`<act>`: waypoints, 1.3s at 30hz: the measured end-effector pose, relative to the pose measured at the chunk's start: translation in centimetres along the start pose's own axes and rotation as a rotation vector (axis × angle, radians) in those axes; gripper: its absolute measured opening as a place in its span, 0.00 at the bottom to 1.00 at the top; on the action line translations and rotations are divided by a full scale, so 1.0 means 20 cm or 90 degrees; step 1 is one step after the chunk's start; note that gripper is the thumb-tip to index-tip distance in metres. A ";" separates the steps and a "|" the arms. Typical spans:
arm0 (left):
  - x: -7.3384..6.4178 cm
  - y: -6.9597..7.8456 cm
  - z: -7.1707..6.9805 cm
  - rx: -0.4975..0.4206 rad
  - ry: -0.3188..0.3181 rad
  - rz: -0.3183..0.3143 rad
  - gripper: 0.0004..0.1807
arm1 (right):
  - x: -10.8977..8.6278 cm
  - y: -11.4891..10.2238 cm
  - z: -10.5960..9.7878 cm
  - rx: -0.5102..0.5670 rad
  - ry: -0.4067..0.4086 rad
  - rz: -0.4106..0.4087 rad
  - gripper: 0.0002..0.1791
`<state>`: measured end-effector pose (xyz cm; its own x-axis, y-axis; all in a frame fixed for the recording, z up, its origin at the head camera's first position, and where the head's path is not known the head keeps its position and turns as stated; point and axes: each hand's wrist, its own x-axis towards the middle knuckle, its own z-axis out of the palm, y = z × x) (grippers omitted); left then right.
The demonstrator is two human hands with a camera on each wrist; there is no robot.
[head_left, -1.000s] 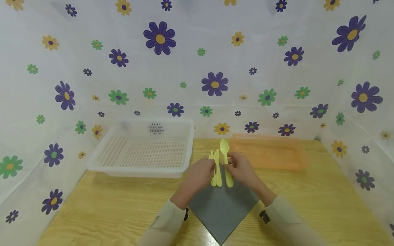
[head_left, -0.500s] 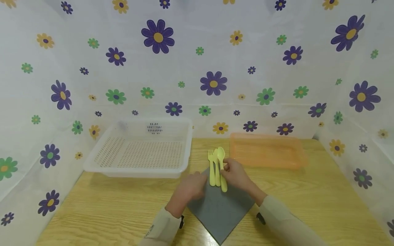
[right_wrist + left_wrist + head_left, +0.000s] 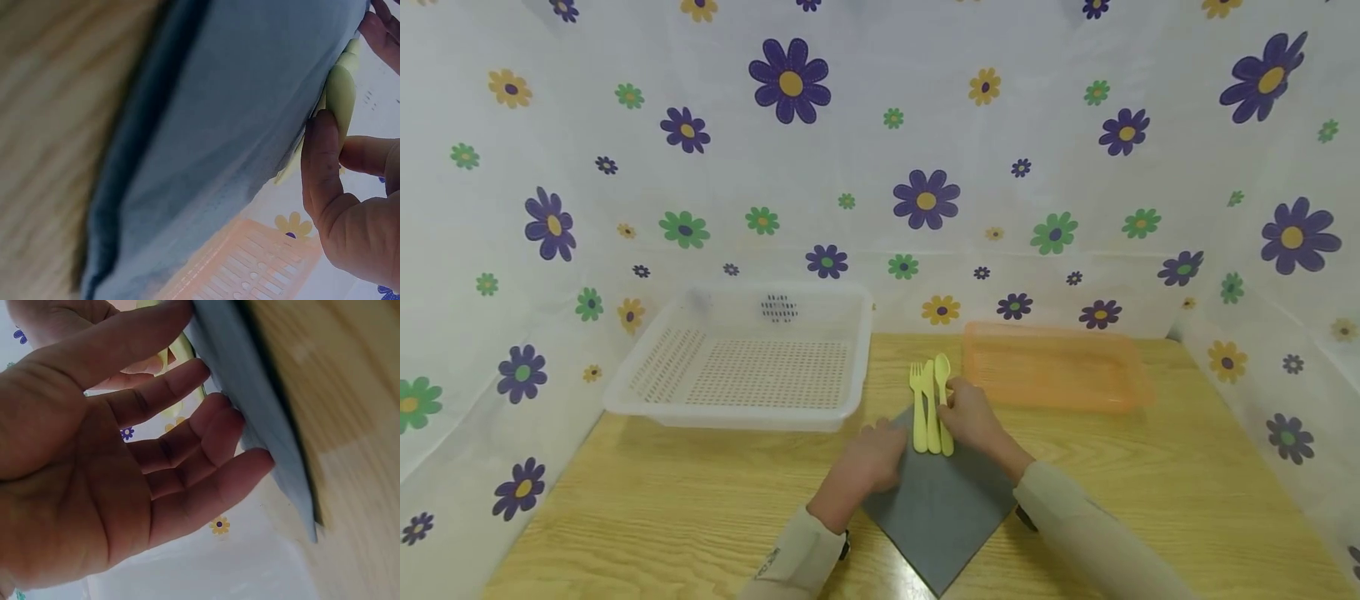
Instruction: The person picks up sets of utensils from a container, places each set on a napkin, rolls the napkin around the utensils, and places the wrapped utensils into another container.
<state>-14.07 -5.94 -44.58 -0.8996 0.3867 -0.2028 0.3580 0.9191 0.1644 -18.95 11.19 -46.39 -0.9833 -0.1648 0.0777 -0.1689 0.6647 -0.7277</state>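
A yellow spoon (image 3: 942, 365) lies at the right of a yellow knife (image 3: 932, 412) and a yellow fork (image 3: 919, 421), all three side by side on the far corner of a folded grey cloth (image 3: 942, 517). My right hand (image 3: 973, 417) pinches the spoon's handle between thumb and fingers, as the right wrist view shows too. At the cloth's left edge rests my left hand (image 3: 872, 458). In the left wrist view its fingers (image 3: 240, 465) are loosely bent, fingertips against the cloth, with nothing held.
At the back left of the wooden table (image 3: 700, 517) stands a white perforated basket (image 3: 737, 415). An orange tray (image 3: 1052, 400) sits at the back right, just beyond my right hand. A flower-printed sheet (image 3: 850, 150) walls the back and sides.
My left hand has left the fork and knife and come down to the cloth's left edge. My right hand has brought the spoon left, beside the knife, and straightened it.
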 end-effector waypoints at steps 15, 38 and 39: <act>0.00 -0.03 0.00 -0.020 0.006 0.017 0.19 | 0.06 0.03 0.02 -0.008 -0.002 -0.005 0.18; -0.02 -0.03 -0.01 -0.014 0.009 0.025 0.20 | 0.06 -0.03 0.03 -0.161 -0.057 0.050 0.05; -0.02 -0.03 -0.01 -0.016 0.008 0.025 0.20 | 0.06 -0.03 0.03 -0.165 -0.059 0.051 0.06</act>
<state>-14.01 -6.58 -44.35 -0.8886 0.4207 -0.1830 0.3865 0.9013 0.1955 -19.97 10.18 -46.20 -0.9859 -0.1614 -0.0445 -0.1136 0.8403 -0.5301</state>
